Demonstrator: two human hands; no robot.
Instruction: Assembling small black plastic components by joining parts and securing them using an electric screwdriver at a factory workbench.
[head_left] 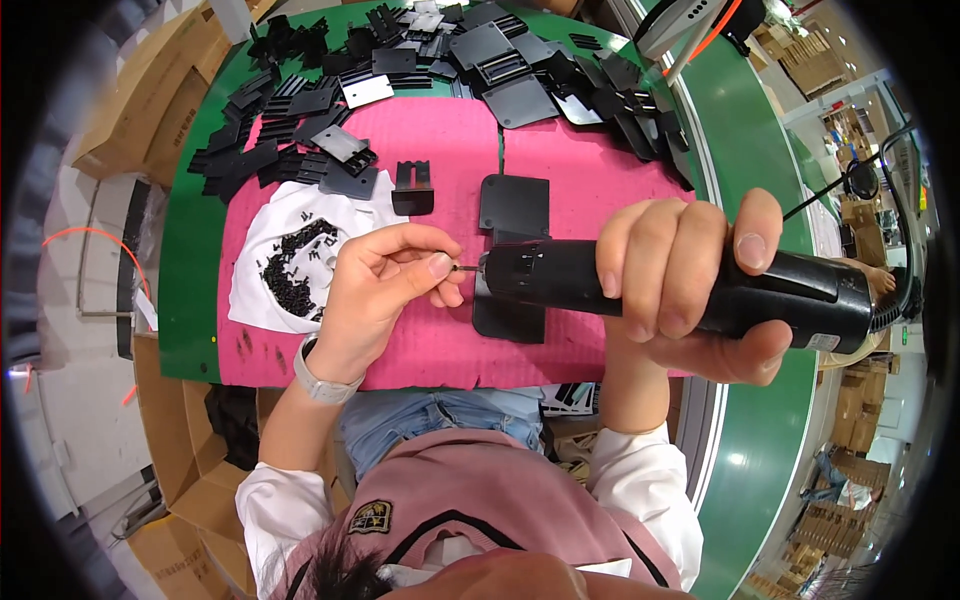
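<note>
My right hand (690,270) is wrapped round a black corded electric screwdriver (560,278), held level with its bit pointing left. At the tip of the bit, my left hand (390,275) pinches a small dark screw (457,267) between thumb and forefinger. Partly hidden beneath the screwdriver lies a flat black plate part (515,205) on the pink mat. Just beyond my left hand rests a smaller black bracket (413,188). Many small black screws (290,275) lie on a white cloth (255,300) to the left.
Black plates and brackets (490,60) are heaped along the far side of the pink mat (400,350). Under it is a green table (190,340). A cardboard box (150,100) stands at the far left. The screwdriver's cord (905,290) runs off to the right.
</note>
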